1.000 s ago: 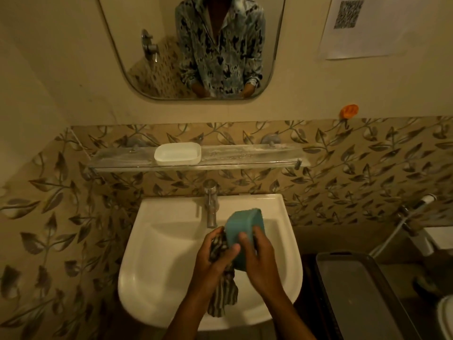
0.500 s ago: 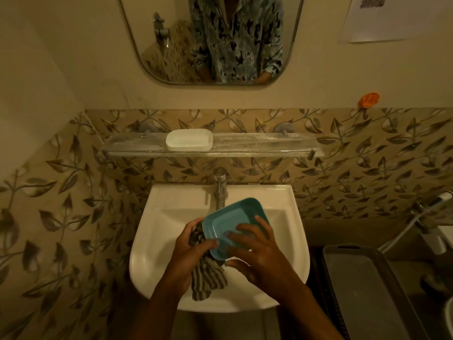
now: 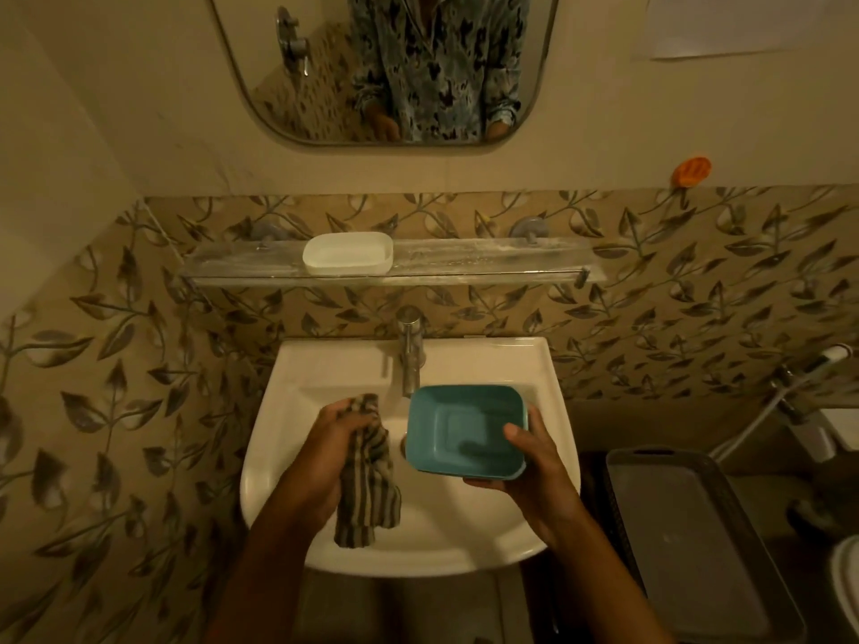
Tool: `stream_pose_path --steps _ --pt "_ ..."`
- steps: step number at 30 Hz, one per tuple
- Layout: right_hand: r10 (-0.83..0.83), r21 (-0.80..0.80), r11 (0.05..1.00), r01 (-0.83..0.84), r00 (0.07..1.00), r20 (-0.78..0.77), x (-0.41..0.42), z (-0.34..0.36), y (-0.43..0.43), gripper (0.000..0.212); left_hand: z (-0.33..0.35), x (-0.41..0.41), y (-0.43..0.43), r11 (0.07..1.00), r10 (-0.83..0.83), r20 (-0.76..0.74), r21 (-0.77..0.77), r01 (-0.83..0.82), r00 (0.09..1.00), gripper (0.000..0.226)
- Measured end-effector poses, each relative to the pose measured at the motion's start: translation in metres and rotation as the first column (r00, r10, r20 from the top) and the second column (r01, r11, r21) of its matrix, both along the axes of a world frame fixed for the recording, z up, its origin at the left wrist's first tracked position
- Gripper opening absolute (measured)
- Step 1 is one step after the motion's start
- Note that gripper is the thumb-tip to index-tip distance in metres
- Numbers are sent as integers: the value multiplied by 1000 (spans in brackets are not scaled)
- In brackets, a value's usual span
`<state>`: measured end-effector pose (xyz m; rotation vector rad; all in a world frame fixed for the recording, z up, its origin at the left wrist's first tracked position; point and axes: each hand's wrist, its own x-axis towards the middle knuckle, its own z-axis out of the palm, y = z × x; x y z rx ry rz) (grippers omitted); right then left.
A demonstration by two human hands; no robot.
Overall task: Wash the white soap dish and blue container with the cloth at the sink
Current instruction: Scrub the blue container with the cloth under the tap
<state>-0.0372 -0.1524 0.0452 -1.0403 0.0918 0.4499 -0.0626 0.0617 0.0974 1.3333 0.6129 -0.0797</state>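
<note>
The left hand (image 3: 332,441) grips the striped cloth (image 3: 369,485) over the sink (image 3: 325,364), fingers (image 3: 338,411) curled tight round its top while the rest hangs into the basin. Just beside it, not touching, the right hand (image 3: 534,476) holds the blue container (image 3: 465,429) by its near right corner, thumb hooked over the rim and the other fingers beneath. The container faces open side up, right of the tap (image 3: 410,355). The white soap dish (image 3: 347,252) sits on the glass shelf (image 3: 488,268) above.
</note>
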Motion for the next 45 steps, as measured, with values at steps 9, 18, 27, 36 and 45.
stream_pose_path --steps 9,18,27,36,45 --pt "-251 -232 892 387 854 456 -24 3 26 59 8 -12 -77 253 -287 -1 965 77 958 26" --pt "-295 -330 816 475 833 469 -28 -17 23 48 -10 -1 -95 539 -556 -52 737 408 830 13" --pt "-385 -322 768 554 801 458 -33 -19 14 50 -12 20 -103 -30 -422 -118 993 117 899 26" --pt "-360 -268 823 501 825 435 -26 -29 -3 49 -24 -1 -132 482 -578 46 825 296 815 12" --pt "-310 -312 825 470 840 446 -14 -46 -11 46 -18 16 -92 -282 -790 -444 875 394 423 55"
